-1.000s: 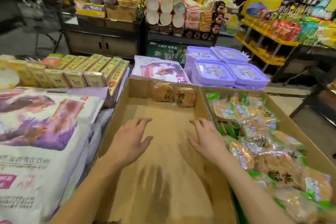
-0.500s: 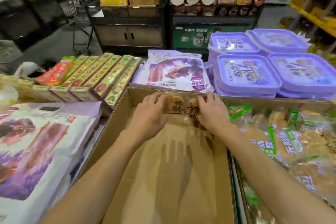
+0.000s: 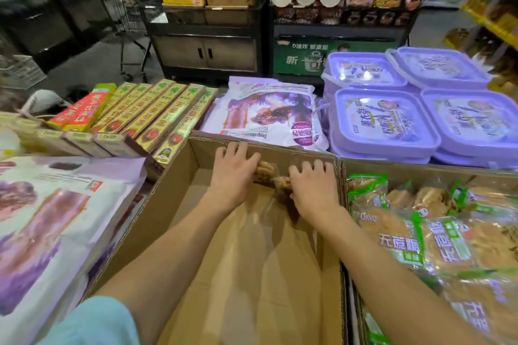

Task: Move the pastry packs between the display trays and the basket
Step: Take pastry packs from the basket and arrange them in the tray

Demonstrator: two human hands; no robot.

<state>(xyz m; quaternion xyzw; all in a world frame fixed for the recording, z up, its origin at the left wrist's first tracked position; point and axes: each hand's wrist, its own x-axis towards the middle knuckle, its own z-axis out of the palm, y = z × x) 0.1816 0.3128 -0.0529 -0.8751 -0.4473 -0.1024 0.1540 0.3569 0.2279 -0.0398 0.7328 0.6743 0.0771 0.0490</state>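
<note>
A cardboard display tray (image 3: pixel 179 202) lies in front of me with a bare bottom. At its far wall sit two clear-wrapped brown pastry packs (image 3: pixel 269 173). My left hand (image 3: pixel 232 173) curls round the left pack, and my right hand (image 3: pixel 314 187) curls over the right pack (image 3: pixel 283 183); both packs are largely hidden by my fingers. A second cardboard tray (image 3: pixel 420 169) on the right is full of several green-labelled pastry packs (image 3: pixel 420 241). No basket shows.
Purple lidded tubs (image 3: pixel 384 120) are stacked behind the right tray. A purple-printed bag (image 3: pixel 269 115) lies behind the near tray, long yellow boxes (image 3: pixel 157 115) at the far left, large white-purple bags (image 3: pixel 50 227) on the left. Shelving and a trolley stand across the aisle.
Both hands reached forward from the tray's middle to the far wall and closed over the two pastry packs. My view leaned forward and closer.
</note>
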